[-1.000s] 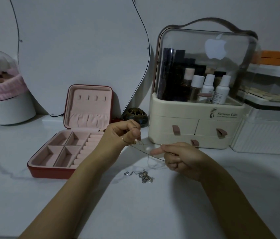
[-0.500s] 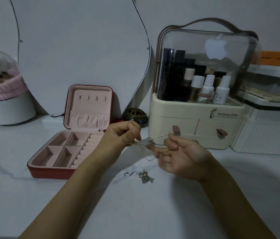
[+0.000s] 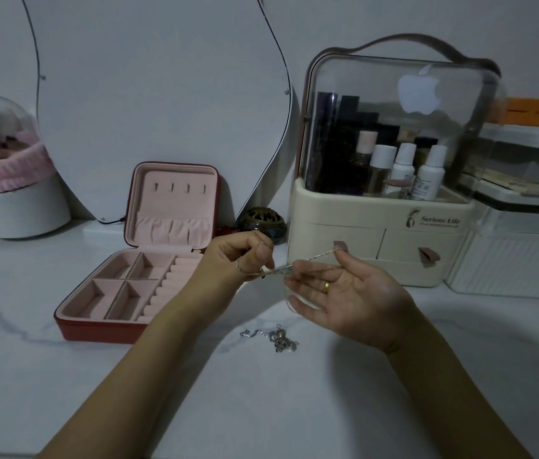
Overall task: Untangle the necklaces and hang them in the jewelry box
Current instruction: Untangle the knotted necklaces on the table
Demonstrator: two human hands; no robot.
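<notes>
Above the marble surface (image 3: 294, 409) I stretch one thin chain (image 3: 308, 260) taut between my hands so I can see its run. My left hand (image 3: 238, 260) keeps a tight pinching grip on one end; my right hand (image 3: 344, 293) lies palm up, fingers spread loose, the chain draped over a fingertip. Below, the remaining tangle (image 3: 278, 337) waits near the open jewelry box (image 3: 135, 279).

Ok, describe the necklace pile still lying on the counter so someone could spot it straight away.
Start at the open red jewelry box on the white marble counter. Just right of its front corner, below the hands, lies a small silvery heap of tangled necklaces, the only loose, glinting thing on the bare surface.
</notes>
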